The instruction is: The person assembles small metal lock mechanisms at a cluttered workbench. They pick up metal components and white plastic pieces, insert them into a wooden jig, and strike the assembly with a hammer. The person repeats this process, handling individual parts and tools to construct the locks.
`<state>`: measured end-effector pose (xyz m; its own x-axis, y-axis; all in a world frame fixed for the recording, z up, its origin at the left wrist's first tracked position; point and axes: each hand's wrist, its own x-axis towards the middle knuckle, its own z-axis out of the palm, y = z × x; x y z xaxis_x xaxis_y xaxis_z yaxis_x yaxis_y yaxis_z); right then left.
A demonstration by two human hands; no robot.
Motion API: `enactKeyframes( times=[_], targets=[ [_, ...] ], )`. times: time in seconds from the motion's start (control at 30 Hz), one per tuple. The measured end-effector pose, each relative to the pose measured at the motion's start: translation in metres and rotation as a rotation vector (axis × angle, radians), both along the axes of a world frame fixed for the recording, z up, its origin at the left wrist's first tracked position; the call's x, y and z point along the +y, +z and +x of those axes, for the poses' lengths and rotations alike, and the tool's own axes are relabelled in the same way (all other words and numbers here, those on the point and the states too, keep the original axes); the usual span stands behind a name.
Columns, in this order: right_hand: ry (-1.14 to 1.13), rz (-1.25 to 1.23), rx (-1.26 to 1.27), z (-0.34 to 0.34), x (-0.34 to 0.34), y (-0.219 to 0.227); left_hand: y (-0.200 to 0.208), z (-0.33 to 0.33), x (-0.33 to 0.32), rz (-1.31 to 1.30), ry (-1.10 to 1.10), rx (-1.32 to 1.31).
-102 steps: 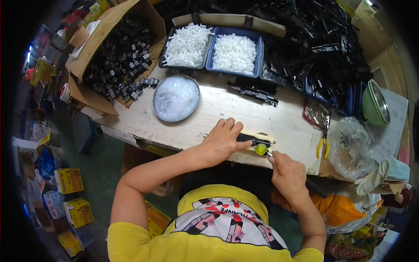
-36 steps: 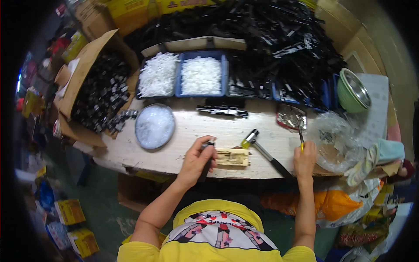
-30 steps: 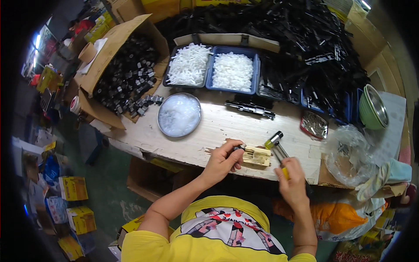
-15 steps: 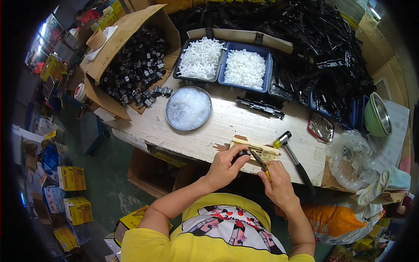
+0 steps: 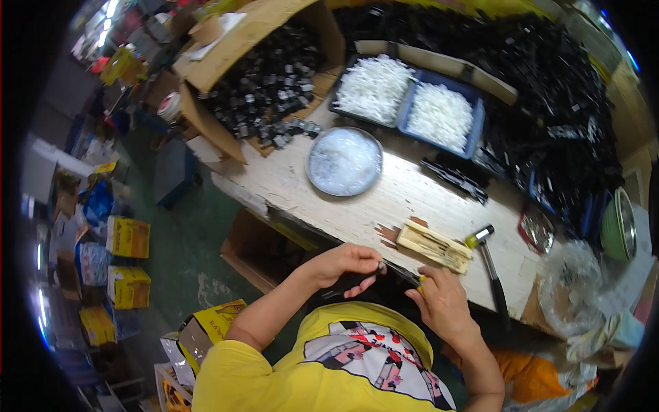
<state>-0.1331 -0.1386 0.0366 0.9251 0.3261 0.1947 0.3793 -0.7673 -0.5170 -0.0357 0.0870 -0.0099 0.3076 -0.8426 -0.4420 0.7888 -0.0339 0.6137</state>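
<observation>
While left hand (image 5: 347, 266) pinches small dark part (image 5: 382, 266) at its fingertips, yellow-handled pliers (image 5: 421, 279) point at it from the right, contact unclear; right hand (image 5: 443, 299) closed on them. Cream block (image 5: 434, 245) on bench (image 5: 405, 189) just beyond, hammer (image 5: 489, 263) right of that.

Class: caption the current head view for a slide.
Left hand holds a dark part, right hand a yellow-handled tool; hammer lies nearby.

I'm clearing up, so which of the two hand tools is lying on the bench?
The black-handled hammer; the other, the yellow-handled pliers, is in the right hand.
</observation>
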Motion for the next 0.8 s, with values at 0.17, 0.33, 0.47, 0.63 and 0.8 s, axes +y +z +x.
enactKeyframes(
  times=[0.17,0.33,0.47,0.63,0.8],
  targets=[
    [-0.545,0.095,-0.054,-0.007,-0.033,-0.011,-0.013,-0.023,0.091,1.048,0.013,-1.520],
    [-0.883,-0.288,-0.160,-0.030,-0.125,-0.052,0.000,0.023,0.118,1.124,0.561,-1.416],
    [-0.991,-0.452,-0.247,-0.040,-0.165,-0.075,-0.012,0.120,0.111,1.148,0.878,-1.617],
    [-1.094,-0.623,-0.246,-0.042,-0.173,-0.084,-0.044,0.182,0.113,1.429,0.808,-1.811],
    [-1.112,-0.611,-0.351,-0.029,-0.164,-0.054,-0.037,0.188,0.110,1.414,0.761,-1.635]
  ],
)
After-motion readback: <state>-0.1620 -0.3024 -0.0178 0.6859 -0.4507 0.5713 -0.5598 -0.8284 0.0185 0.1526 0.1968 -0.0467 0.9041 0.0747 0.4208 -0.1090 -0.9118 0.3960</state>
